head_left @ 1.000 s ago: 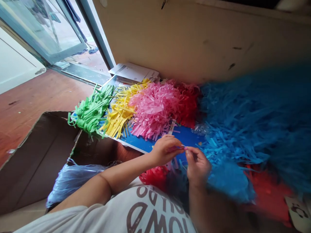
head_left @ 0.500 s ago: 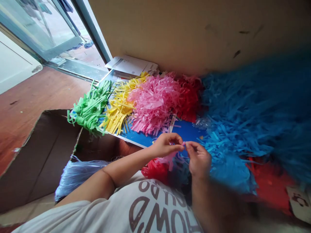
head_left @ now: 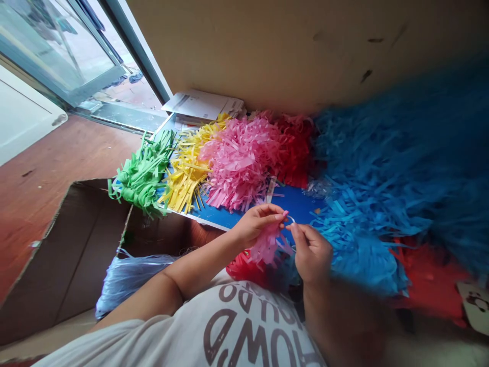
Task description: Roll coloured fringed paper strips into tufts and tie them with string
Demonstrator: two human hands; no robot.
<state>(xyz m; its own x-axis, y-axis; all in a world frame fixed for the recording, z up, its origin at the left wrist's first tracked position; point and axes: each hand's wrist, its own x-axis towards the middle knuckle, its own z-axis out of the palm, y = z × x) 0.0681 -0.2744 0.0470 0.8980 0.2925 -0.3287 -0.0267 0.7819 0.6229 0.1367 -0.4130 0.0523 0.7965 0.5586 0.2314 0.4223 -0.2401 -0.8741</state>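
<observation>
Between the fingers of my left hand [head_left: 257, 221] is the gathered top of a pink paper tassel [head_left: 266, 244], whose strips hang down below. My right hand [head_left: 312, 250] pinches a thin white string [head_left: 291, 219] that curves over to the top of the tassel. Under my hands, close to my body, lies a bunch of red paper strips [head_left: 246, 270], partly covered by the pink ones. Ahead of my hands sits a heap of pink tassels [head_left: 244, 158] on the blue tabletop [head_left: 296, 201].
Yellow tassels [head_left: 187, 176] and green tassels [head_left: 143, 176] lie left of the pink heap, red ones [head_left: 296, 158] right of it. A large blue pile [head_left: 362, 219] fills the right side. An open cardboard box [head_left: 69, 255] and pale string bundle [head_left: 132, 278] are at left.
My hands have moved slightly apart. The pink tassel now hangs visibly from my left fingers, and a white string shows between the two hands.
</observation>
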